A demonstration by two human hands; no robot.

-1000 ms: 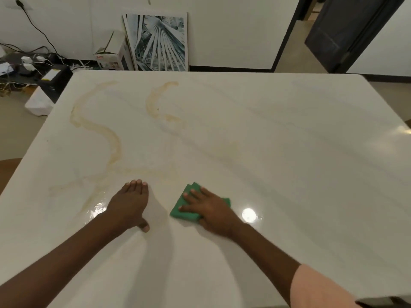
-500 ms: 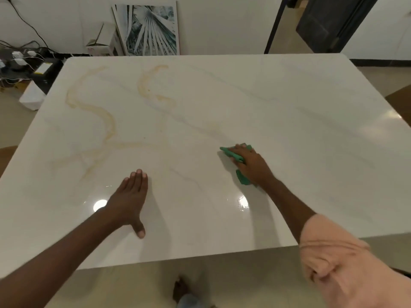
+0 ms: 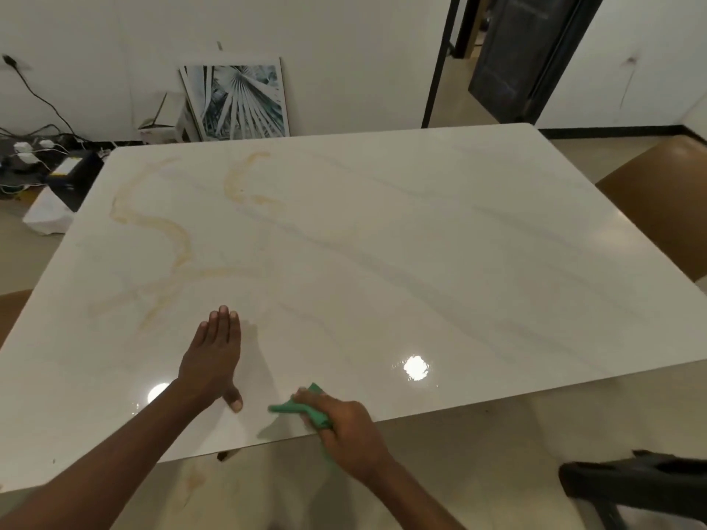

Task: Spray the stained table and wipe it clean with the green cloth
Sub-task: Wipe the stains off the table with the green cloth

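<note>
Since half a second earlier, the right hand (image 3: 346, 426) had pulled the crumpled green cloth (image 3: 306, 409) back from the middle of the glossy white marble bench (image 3: 421, 242) to its near edge. I judged this stroke finished, with the near strip looking wiped (it shone wet). The yellow-brown curved stains (image 3: 160, 227) on the far left part were not yet wiped, so much of the work remained. The right hand's fingers were curled around the cloth, gripping it; part of the cloth hung past the bench edge. The left hand (image 3: 212, 359) lay flat on the bench, fingers straight and together, holding nothing, only pressing for support.
</note>
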